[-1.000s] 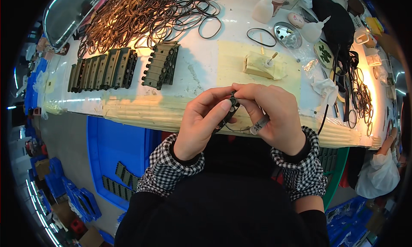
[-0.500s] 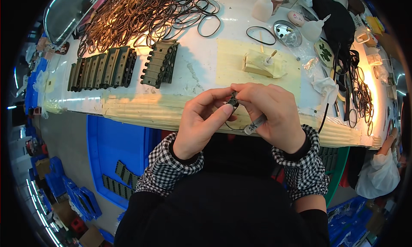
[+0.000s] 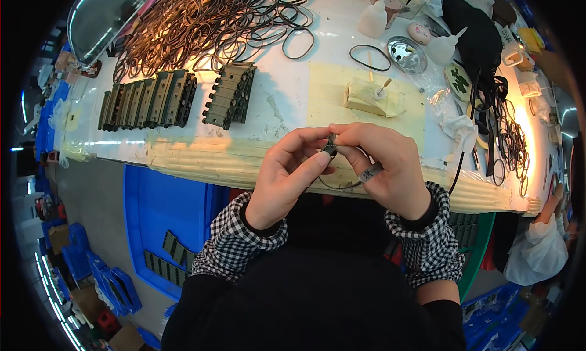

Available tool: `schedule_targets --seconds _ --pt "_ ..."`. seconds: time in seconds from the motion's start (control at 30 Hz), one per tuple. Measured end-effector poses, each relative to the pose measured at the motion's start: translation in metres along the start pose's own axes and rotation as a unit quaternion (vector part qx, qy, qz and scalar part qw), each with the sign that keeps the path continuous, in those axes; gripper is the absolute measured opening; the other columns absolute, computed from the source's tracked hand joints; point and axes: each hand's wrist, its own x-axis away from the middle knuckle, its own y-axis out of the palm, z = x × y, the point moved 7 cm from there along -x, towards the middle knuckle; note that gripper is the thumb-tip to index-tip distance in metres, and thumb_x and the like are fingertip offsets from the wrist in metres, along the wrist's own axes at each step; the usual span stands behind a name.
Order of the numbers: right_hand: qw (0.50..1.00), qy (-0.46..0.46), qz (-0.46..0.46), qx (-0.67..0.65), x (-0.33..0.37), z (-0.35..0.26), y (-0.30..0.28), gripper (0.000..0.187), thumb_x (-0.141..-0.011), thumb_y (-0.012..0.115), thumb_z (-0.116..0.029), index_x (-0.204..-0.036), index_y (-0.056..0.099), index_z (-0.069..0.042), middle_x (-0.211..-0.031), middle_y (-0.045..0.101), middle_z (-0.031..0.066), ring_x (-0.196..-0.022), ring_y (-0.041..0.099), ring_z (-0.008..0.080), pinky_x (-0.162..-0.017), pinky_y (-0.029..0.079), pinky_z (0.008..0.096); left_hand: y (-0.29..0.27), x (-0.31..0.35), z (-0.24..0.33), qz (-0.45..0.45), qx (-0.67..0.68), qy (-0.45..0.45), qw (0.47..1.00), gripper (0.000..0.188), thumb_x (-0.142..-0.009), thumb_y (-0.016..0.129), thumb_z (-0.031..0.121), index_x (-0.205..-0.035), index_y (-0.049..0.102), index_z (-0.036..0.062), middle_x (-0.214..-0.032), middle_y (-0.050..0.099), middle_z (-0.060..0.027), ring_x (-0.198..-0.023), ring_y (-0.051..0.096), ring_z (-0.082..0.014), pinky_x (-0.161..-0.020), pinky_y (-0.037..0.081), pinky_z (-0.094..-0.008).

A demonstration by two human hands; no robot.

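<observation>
At the table's front edge, my left hand is closed, its thumb and forefinger pinching a small dark green part. My right hand meets it from the other side, thumb and forefinger pressed together at a thin dark band. This band hangs in a loose curve below the part, between the hands. A grey wrap circles a finger of my right hand. Fingertips hide much of the part, so I cannot tell how the band sits on it.
Olive-green studded blocks stand in a row, with another block beside them. A heap of dark loops lies behind. A tape-wrapped block with a stick, a metal dish and squeeze bottles are farther right. A blue tray sits below the table.
Both hands stay together at the part. My right fingers have shifted slightly, turning the grey wrap, and more of the dark band's curve shows beneath. The view has moved a little.
</observation>
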Motion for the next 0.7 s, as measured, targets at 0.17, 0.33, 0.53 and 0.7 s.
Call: schedule_targets --seconds 0.17,0.33,0.53,0.7 --pt "0.999 0.000 0.024 0.024 0.001 -0.005 -0.001 0.028 -0.069 0.068 0.002 -0.096 0.062 -0.006 -0.093 0.069 0.0081 -0.073 0.064 0.0268 -0.064 0.050 0.0344 0.000 0.001 0.000 -0.003 -0.004 -0.012 1.000 0.035 -0.097 0.053 0.009 -0.129 0.050 -0.0038 -0.117 0.061 -0.0087 -0.102 0.060 -0.0123 -0.088 0.053 -0.0290" --pt "0.998 -0.037 0.013 0.043 -0.001 -0.010 -0.001 0.028 -0.070 0.068 0.001 -0.097 0.063 -0.006 -0.090 0.068 0.0066 -0.071 0.063 0.0258 -0.063 0.048 0.0352 -0.001 0.003 -0.002 0.018 -0.060 0.014 0.998 0.033 -0.098 0.049 0.010 -0.127 0.052 -0.0054 -0.116 0.062 -0.0102 -0.099 0.065 -0.0157 -0.089 0.054 -0.0309" --pt "0.996 -0.036 0.041 0.076 -0.004 -0.011 -0.003 0.023 -0.075 0.071 -0.004 -0.097 0.063 -0.007 -0.095 0.067 0.0055 -0.072 0.064 0.0233 -0.061 0.047 0.0323 0.002 0.000 0.000 -0.008 0.032 -0.008 0.999 0.036 -0.099 0.052 0.013 -0.132 0.048 -0.0023 -0.115 0.061 -0.0075 -0.100 0.060 -0.0116 -0.088 0.053 -0.0287" --pt "0.986 -0.037 0.138 0.087 -0.002 -0.029 -0.001 0.022 -0.077 0.074 -0.011 -0.095 0.063 -0.008 -0.097 0.065 0.0045 -0.072 0.063 0.0200 -0.059 0.045 0.0286 -0.009 -0.003 0.003 0.097 0.090 0.002 0.991 0.042 -0.100 0.050 0.016 -0.138 0.041 -0.0015 -0.113 0.059 -0.0079 -0.099 0.061 -0.0140 -0.087 0.052 -0.0291"
